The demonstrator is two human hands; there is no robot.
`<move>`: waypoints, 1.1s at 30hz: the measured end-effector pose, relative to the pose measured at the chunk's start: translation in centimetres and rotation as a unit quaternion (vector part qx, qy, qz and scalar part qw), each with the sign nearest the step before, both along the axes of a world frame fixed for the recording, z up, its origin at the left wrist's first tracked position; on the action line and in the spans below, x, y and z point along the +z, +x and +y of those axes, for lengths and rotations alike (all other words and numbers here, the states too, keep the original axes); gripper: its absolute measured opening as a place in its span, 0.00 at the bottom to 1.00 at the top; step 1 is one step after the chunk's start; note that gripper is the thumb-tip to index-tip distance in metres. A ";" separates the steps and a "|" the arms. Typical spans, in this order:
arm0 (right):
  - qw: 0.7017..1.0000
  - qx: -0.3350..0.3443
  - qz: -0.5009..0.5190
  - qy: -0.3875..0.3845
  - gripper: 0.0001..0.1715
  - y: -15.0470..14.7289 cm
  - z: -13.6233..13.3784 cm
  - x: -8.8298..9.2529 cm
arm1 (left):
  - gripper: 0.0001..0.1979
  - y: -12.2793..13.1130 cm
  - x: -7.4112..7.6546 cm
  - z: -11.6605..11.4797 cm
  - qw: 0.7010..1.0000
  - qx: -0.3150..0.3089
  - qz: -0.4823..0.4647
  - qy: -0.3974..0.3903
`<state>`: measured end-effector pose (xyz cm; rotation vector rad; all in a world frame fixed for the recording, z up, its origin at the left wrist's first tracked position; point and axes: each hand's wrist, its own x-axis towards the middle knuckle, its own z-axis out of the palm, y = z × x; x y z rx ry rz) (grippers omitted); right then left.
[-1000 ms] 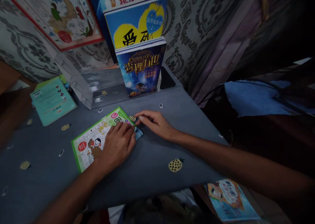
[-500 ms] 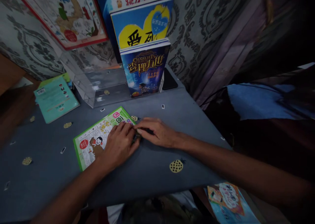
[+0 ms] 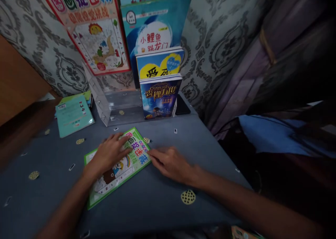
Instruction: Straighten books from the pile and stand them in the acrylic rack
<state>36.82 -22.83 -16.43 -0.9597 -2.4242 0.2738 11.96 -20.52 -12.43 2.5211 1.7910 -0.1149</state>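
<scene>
A green-edged picture book [image 3: 140, 153] with colourful Chinese characters and cartoon drawings lies flat and slanted on the dark grey tablecloth. Across its upper left part rests my left hand [image 3: 111, 149], palm down with fingers spread, covering some of the cover. My right hand [image 3: 170, 162] is at the book's right corner. Its fingers are pressed together there and appear to pinch the edge; the thumb is mostly hidden.
A clear acrylic rack [image 3: 105, 109] at the back holds a red-edged book [image 3: 102, 53] and, to its right, several books, a dark blue one [image 3: 160, 99] in front. Teal books [image 3: 73, 116] lie left. A dark flat object [image 3: 182, 106] sits behind the rack's right end.
My left hand has slid left, away from the right hand, uncovering the title. My right hand remains at the book's right corner. The view has tilted up, showing more of the rack.
</scene>
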 end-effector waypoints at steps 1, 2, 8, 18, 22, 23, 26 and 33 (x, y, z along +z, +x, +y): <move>1.000 -0.008 -0.009 0.002 0.11 -0.1 -0.3 0.0 | 0.24 -0.4 0.1 0.1 1.000 0.006 0.003 -0.012; 1.000 -0.017 -0.014 0.004 0.10 -0.2 -0.6 0.1 | 0.25 -0.6 0.2 0.1 1.000 0.007 0.005 -0.018; 0.999 -0.039 0.002 -0.011 0.10 -0.5 -1.2 0.2 | 0.24 -0.1 1.1 -0.3 0.999 0.016 0.012 -0.031; 0.999 -0.021 0.046 -0.010 0.12 0.2 4.6 -1.6 | 0.23 1.0 0.4 -0.7 0.994 0.082 0.063 0.024; 0.998 -0.009 0.055 -0.027 0.15 0.1 7.6 -2.1 | 0.21 1.3 -0.1 -0.4 0.993 0.103 0.040 0.027; 0.998 -0.010 0.054 -0.032 0.16 0.0 8.1 -2.2 | 0.21 1.4 -0.1 -0.4 0.993 0.106 0.036 0.030; 0.998 -0.017 0.056 -0.038 0.17 -0.2 8.8 -2.6 | 0.20 1.6 -0.3 -0.6 0.993 0.103 0.041 0.047; 0.997 -0.003 0.071 -0.041 0.18 -0.2 8.3 -3.2 | 0.14 2.9 -1.3 -2.0 0.989 -0.108 0.010 0.105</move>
